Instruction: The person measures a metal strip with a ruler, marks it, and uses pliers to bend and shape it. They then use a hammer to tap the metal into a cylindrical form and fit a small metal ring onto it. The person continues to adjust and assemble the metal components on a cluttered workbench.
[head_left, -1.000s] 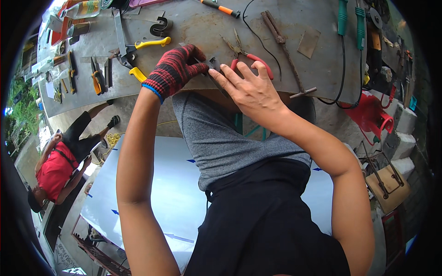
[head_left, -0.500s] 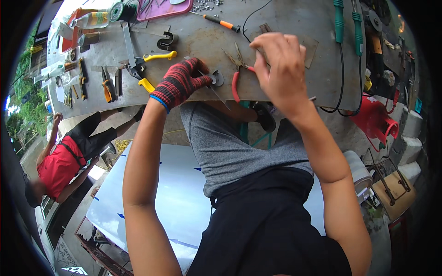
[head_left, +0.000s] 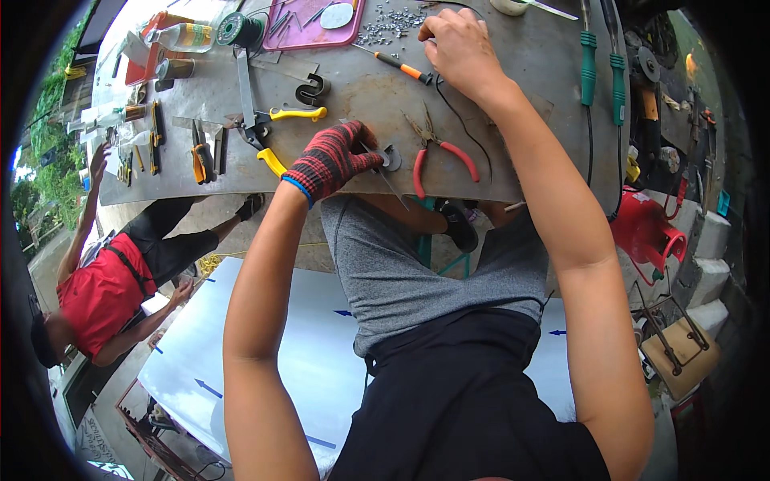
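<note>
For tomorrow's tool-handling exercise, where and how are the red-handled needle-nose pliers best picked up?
Probably by both red handles, coming from the camera wearer's side of the workbench. The needle-nose pliers lie with handles spread toward that near edge and slim, parted jaws pointing away, so a palm from there should span both handles.

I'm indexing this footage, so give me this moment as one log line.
left hand: gloved, holding grey metal piece | right hand: bare, near small metal parts | red-handled pliers: open on workbench
</note>
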The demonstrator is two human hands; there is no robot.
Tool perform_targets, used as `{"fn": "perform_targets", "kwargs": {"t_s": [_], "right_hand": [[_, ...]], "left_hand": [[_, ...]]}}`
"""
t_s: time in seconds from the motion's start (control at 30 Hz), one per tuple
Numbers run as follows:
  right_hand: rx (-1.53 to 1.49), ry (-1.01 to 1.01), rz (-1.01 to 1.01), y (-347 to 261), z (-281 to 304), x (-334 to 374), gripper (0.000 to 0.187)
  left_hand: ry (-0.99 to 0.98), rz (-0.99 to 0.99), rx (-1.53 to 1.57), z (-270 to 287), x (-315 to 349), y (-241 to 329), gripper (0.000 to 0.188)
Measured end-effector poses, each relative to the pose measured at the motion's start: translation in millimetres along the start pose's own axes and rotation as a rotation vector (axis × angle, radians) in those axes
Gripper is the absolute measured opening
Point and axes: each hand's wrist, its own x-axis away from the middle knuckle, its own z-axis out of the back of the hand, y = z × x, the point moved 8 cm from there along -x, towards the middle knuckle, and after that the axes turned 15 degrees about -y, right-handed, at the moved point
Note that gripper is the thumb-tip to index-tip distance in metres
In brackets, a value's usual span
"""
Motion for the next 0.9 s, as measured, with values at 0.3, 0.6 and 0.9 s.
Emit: {"fn": "perform_targets", "kwargs": {"t_s": [0.3,0.6,0.9], "right_hand": [[-0.007,-0.079,-0.028,-6.6,-10.9,-32.7,0.019],[0.082,-0.134,-0.055,-14.0,0.2,-34.3,0.018],[0.053,-0.165,0.003,-11.5,5.4,-30.2,0.016]], "left_hand": [[0.013,-0.004,0.006,0.3,0.0,1.4,0.034],[0.002,-0.019,0.053,0.2,1.1,2.8,0.032],[0.013,-0.032,0.032,-0.7,-0.4,-1.2,0.031]]}}
